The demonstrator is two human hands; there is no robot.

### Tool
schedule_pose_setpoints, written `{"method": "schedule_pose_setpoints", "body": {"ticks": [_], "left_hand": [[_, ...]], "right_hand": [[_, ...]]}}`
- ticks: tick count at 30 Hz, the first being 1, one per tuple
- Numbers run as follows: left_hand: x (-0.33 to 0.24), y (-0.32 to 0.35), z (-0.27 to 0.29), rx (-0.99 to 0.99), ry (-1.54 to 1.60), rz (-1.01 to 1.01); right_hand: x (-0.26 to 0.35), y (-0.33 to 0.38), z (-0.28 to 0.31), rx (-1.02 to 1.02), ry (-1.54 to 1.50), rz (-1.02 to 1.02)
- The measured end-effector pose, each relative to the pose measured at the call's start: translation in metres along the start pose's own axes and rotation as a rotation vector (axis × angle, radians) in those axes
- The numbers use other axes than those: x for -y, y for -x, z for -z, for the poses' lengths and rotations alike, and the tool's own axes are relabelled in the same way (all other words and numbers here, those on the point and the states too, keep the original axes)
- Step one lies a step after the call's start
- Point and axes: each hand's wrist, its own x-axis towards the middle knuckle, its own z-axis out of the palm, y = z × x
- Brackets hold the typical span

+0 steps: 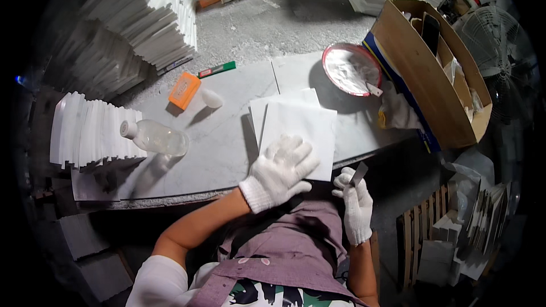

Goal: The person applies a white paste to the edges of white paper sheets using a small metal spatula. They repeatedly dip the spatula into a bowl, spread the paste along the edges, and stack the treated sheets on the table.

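Note:
My left hand, in a white knitted glove, lies flat with its fingers spread on the top white tile of a small uneven pile. Under it a second white tile sticks out to the left. The pile rests on a grey-white marble slab. My gloved right hand is just off the slab's front edge, to the right of the pile. Its fingers are closed on a flat metal blade, which points up and is apart from the tiles. Whether the blade has a handle is hidden by the fingers.
A clear bottle, an orange box and a green-and-red strip are left. A red-rimmed bowl of white paste and a cardboard box holding a phone are right. Tall tile stacks stand behind.

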Motion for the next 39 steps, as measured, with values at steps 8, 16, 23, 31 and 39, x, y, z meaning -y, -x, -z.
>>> {"method": "schedule_pose_setpoints", "body": {"ticks": [8,16,23,31,39], "left_hand": [[0.005,0.015,-0.006,-0.032,0.022,0.024],[0.002,0.015,-0.006,-0.108,-0.021,0.102],[0.016,-0.007,-0.001,-0.132,-0.009,0.141],[-0.028,-0.028,-0.015,0.208,0.404,-0.274],[-0.018,0.029,0.012,-0.213,0.600,0.007]], "right_hand": [[-0.015,0.000,-0.027,-0.070,-0.073,0.015],[-0.013,-0.009,-0.027,0.031,-0.094,0.003],[-0.007,-0.005,-0.015,-0.080,-0.060,-0.113],[-0.005,0.004,0.000,-0.270,-0.153,-0.170],[-0.005,-0.001,0.006,-0.312,-0.299,-0.168]]}}
